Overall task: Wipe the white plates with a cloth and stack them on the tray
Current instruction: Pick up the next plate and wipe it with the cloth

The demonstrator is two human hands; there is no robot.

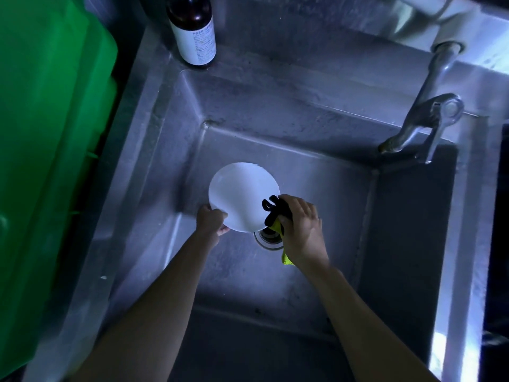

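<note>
Item: brown glass bottle [192,28], upright on the far-left ledge of the sink, white label printed with small text too fine to read; no other writing in view. Item: white plate [239,199], single, round, held tilted above the floor of the steel sink [303,285], left of centre, its near-right rim over the drain [268,239]. Left hand [212,220] grips the plate's near-left rim, thumb on the face, fingers curled underneath. Right hand [301,227] is closed around a bunched cloth [275,213], black and yellow, pressed against the plate's right edge; a yellow corner hangs below the wrist. Item: metal faucet [421,119], lever type, reaching from the far-right ledge, its spout over the basin's far-right corner, well apart from the plate. Item: green plastic bin [49,161], filling the left margin, just beside the sink's left rim. Open room: basin floor is bare to the near, far and right of the hands; steep walls enclose all four sides.
</note>
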